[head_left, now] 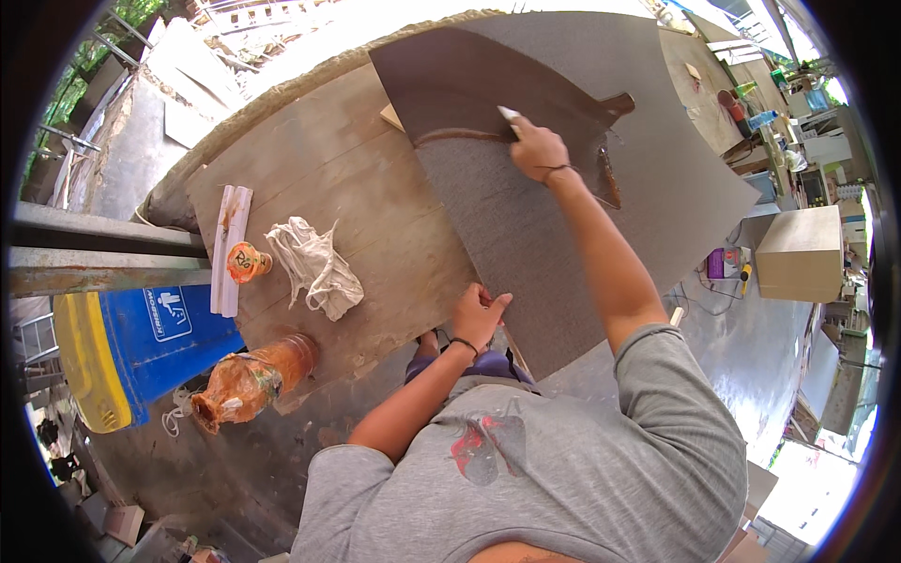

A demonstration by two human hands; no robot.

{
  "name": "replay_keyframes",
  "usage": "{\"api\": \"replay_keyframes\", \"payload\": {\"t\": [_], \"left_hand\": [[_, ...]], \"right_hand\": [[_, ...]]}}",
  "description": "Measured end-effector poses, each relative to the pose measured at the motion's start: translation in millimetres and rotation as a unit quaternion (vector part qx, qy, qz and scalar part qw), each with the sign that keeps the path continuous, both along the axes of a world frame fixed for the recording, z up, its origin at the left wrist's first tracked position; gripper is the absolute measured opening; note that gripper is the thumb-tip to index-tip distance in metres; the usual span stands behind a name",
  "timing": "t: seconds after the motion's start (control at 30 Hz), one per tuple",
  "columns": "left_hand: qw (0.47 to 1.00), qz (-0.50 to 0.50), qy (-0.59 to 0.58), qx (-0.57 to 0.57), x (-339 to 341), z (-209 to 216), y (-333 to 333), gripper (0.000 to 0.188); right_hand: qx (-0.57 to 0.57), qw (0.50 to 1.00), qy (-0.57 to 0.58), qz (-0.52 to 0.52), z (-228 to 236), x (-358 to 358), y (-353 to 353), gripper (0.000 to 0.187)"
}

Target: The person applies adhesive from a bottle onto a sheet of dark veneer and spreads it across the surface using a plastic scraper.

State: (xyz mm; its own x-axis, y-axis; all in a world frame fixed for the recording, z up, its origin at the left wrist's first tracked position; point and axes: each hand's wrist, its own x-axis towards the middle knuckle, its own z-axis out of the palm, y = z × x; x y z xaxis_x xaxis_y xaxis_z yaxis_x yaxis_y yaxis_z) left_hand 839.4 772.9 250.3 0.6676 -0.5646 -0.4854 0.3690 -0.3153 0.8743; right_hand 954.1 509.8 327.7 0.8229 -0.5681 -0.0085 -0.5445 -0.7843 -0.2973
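Observation:
A large dark grey sheet (pixel 554 310) lies at an angle on a wooden board. Brown glue-like liquid (pixel 469 80) coats its far left part, with thicker streaks along the edges and a glossy brown puddle (pixel 608 174) to the right. My right hand (pixel 538 153) is closed round a small pale spreader (pixel 508 114), whose tip points far left over the coated area; most of the tool is hidden in the hand. At the sheet's near left edge, my left hand (pixel 479 317) hovers or rests with loosely curled fingers and thumb apart. I see nothing in it.
On the board (pixel 375 188) lie a crumpled white cloth (pixel 314 267), a glue-stained orange cup (pixel 247 263) and pale strips (pixel 230 244). A brown-smeared bottle (pixel 258 375) stands by its near left corner. A blue bin (pixel 169 338) is left; a cardboard box (pixel 801 253) is right.

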Motion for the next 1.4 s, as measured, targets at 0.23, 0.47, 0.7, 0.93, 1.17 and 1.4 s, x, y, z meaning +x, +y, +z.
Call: {"api": "replay_keyframes", "payload": {"t": [0.23,0.47,0.7,0.93,1.17,1.4], "left_hand": [[1.0,0.011,0.017,0.016,-16,6,-2,0.034],[0.997,0.036,0.054,0.044,-16,11,0,0.034],[0.997,0.08,-0.01,0.012,-49,3,-3,0.034],[0.994,0.103,0.011,0.043,-102,-3,19,0.03],[0.994,0.104,-0.017,0.034,-106,15,15,0.029],[0.997,0.061,0.012,0.039,-94,8,16,0.031]], "right_hand": [[0.008,0.971,-0.03,0.235,-1,57,110,0.042],[0.144,0.941,-0.089,0.294,80,-2,144,0.041],[0.04,0.997,-0.033,0.058,71,-152,-66,0.041],[-0.003,0.997,0.076,0.001,11,-123,-48,0.039],[0.02,0.976,-0.03,0.213,-2,-48,74,0.029],[0.139,0.899,0.037,0.414,44,-72,170,0.037]]}}
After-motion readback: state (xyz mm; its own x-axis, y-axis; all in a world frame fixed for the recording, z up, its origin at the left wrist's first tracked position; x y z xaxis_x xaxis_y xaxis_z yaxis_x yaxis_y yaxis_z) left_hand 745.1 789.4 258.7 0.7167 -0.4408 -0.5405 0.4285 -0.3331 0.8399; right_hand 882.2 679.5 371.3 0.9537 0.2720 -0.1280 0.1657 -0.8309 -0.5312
